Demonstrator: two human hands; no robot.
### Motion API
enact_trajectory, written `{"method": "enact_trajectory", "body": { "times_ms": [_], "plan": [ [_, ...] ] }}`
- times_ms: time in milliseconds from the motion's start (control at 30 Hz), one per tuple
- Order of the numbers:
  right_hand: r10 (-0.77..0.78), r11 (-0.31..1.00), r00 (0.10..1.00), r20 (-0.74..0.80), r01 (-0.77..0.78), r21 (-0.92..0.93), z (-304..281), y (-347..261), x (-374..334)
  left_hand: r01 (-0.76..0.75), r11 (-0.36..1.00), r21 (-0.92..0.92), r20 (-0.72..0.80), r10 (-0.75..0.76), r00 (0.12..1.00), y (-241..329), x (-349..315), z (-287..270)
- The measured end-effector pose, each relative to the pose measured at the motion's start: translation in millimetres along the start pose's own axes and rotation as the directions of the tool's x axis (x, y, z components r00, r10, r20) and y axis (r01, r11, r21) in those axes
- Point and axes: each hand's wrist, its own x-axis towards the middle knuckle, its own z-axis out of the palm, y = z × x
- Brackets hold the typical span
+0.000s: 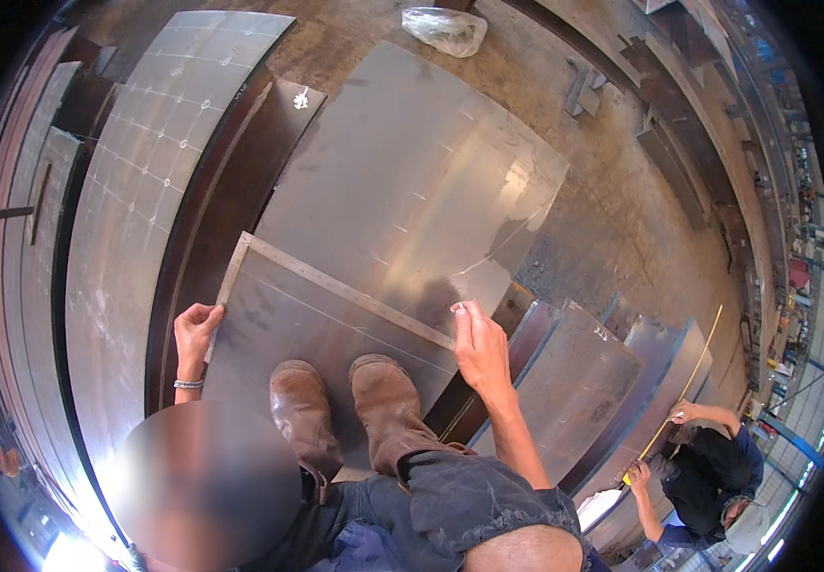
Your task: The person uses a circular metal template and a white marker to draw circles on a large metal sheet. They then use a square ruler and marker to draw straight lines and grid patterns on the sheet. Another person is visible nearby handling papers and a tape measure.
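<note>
Head view: thin L-shaped metal square (350, 290) on a broad grey steel plate (374, 153), a hand at each end

Nearest, two worn brown leather boots (299, 400) stand on the plate. Just ahead of them the square lies flat, its corner at the upper left. The person's left hand (196, 334) has thumb and fingers pinched on its short arm. The right hand (482, 351) has thumb and fingertips together on a small whitish piece (458, 307), beside the long arm's end. At lower right, a co-worker (712, 472) holds a yellow tape measure (696, 381). Farthest, a crumpled clear plastic bag (445, 31) lies on the brown floor (588, 205).
</note>
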Motion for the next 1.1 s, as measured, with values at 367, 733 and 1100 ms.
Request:
{"method": "enact_trajectory", "body": {
  "times_ms": [367, 733, 1100],
  "plan": [
    [-0.155, 0.982, 0.983, 0.103, 0.141, 0.129, 18, -24, 12, -0.019, 1.0, -0.006, -0.031, 0.019, 0.999, -2, 1, 1],
    [-0.182, 0.975, 0.973, 0.145, 0.16, 0.152, 31, -34, 13, -0.028, 0.999, -0.018, -0.041, 0.028, 0.999, -4, 1, 2],
    [-0.23, 0.959, 0.959, 0.164, 0.194, 0.206, 42, -33, 17, -0.003, 0.997, 0.075, -0.072, 0.009, 0.997, 2, -1, 2]
  ]
}}
